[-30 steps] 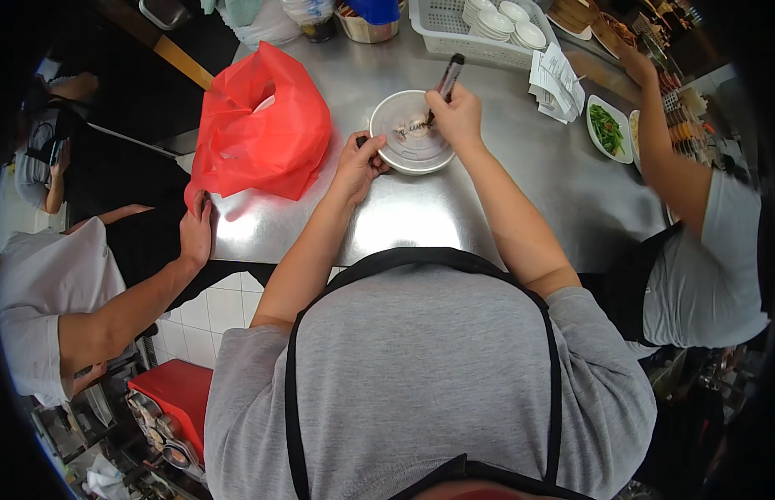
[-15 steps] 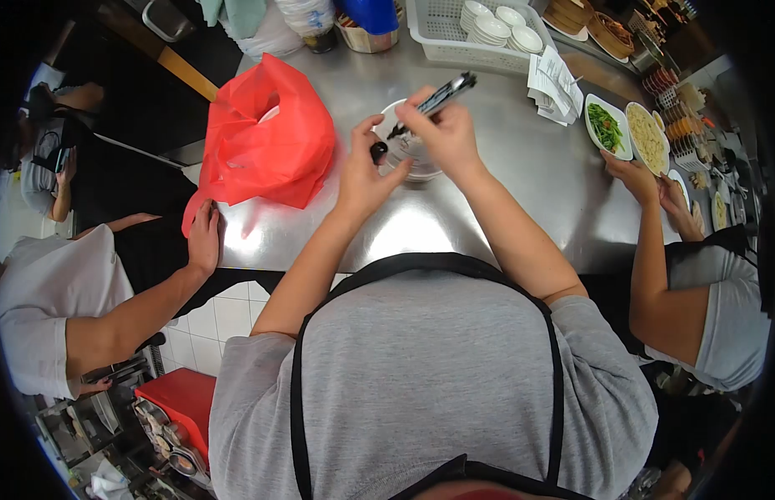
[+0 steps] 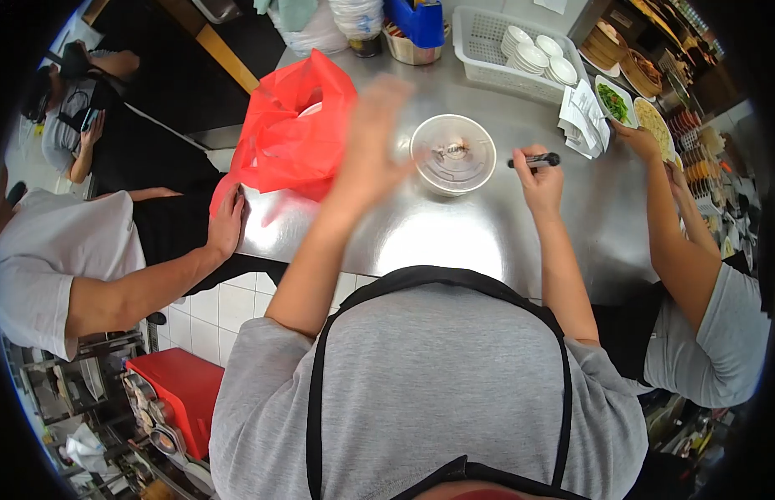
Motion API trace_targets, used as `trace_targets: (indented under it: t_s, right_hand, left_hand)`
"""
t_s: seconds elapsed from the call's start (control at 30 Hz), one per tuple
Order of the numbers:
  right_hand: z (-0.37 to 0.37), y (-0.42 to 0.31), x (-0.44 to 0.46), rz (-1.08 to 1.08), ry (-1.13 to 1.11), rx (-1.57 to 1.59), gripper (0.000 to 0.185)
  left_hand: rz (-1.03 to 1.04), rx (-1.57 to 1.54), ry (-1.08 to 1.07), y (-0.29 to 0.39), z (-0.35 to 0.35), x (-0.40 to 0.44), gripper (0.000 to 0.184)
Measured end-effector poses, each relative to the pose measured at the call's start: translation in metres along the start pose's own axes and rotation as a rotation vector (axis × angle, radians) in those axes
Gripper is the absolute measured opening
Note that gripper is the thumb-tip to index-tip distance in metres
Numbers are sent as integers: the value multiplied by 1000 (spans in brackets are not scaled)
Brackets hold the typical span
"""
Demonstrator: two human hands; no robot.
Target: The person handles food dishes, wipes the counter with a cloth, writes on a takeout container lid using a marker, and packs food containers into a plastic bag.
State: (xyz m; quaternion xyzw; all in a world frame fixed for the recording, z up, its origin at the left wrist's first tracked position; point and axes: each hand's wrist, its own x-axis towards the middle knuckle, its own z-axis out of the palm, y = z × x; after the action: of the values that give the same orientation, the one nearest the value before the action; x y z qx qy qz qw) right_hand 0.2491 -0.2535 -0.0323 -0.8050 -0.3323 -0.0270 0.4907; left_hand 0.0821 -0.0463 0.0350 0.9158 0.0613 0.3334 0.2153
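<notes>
A round bowl with a clear lid (image 3: 453, 155) stands on the steel table, dark handwriting on its lid. To its right, my right hand (image 3: 540, 177) is closed around a black marker (image 3: 544, 160), which lies roughly level and looks capped. My left hand (image 3: 373, 150) is raised between the bowl and the red bag, blurred by motion, its fingers apart and nothing visible in them. The red bag (image 3: 291, 125) stands partly open at the left, something white showing inside. Neither hand touches the bowl.
Small white dishes (image 3: 533, 57) fill part of a grey basket (image 3: 508, 77) at the back. Paper slips (image 3: 583, 122) lie beside a plate of greens (image 3: 612, 102). A co-worker's hand (image 3: 226, 223) rests at the left edge; another co-worker's hand (image 3: 639, 140) is near the plates.
My left hand has left the bowl and risen toward the bag. My right hand has moved right with the marker, whose cap is no longer in my left hand. The co-worker's plates have moved back.
</notes>
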Motion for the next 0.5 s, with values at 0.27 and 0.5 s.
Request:
trace_targets:
  t_s: [0.27,0.5]
  right_hand:
    - [-7,64,51,87,-410,-750,37]
    - [42,-50,109,-296,-464,-469,42]
  left_hand:
    - [-589,136,106,-159,-47,-78,78]
    - [-669,-141,-100,-85,-13,-91,55]
